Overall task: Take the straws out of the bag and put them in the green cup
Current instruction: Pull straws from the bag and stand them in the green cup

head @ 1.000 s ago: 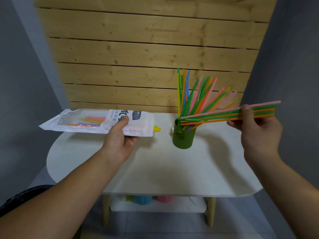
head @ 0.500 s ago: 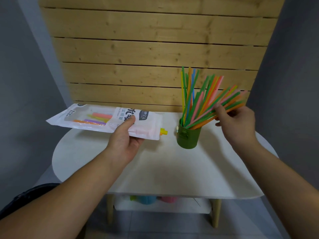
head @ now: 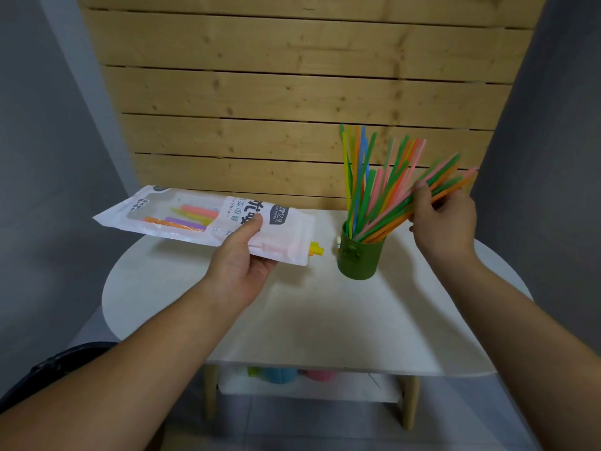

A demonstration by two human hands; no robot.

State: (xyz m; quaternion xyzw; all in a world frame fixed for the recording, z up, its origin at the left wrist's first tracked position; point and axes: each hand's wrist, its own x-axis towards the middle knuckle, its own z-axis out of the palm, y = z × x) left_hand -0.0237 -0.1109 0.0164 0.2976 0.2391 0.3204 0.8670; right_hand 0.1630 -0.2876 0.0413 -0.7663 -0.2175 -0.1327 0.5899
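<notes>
- Currently, right hand [head: 445,219] grips a straw bundle [head: 393,213], lower ends in the green cup [head: 359,258].
- Left hand [head: 242,258] pinches the straw bag [head: 286,236]; few straws [head: 192,216] inside.
- Straws likely light, slick, bendable; grasp mid-length.

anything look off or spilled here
Nothing spilled or damaged. The straws fan unevenly in the green cup, the lowest leaning far right in the right hand; the left hand holds the bag.

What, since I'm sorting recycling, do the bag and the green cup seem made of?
Bag: likely thin plastic film, glossy; it creases and has a clear window. Green cup: probably painted metal, matte; thin rim and a bracket-like fitting on its side, possibly plastic.
</notes>
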